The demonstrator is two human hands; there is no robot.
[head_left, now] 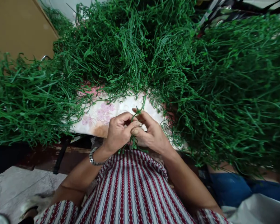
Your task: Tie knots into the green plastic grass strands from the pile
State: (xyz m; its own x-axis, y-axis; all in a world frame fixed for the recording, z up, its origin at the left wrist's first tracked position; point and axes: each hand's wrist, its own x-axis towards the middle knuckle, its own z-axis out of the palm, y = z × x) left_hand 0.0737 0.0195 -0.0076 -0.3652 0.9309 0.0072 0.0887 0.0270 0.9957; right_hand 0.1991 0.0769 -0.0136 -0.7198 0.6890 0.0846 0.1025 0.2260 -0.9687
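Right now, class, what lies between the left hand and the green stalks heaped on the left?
In the head view, floral cloth lies between the left hand and those green stalks.

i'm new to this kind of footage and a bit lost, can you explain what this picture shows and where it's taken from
No machine here: these are a person's bare hands, seen from a camera worn on the head, looking forward and down. The left hand, with a metal band at its wrist, pinches a green sprig. The right hand touches it too; its exact grip is partly hidden. Beyond, greens heap over a flowered cover.
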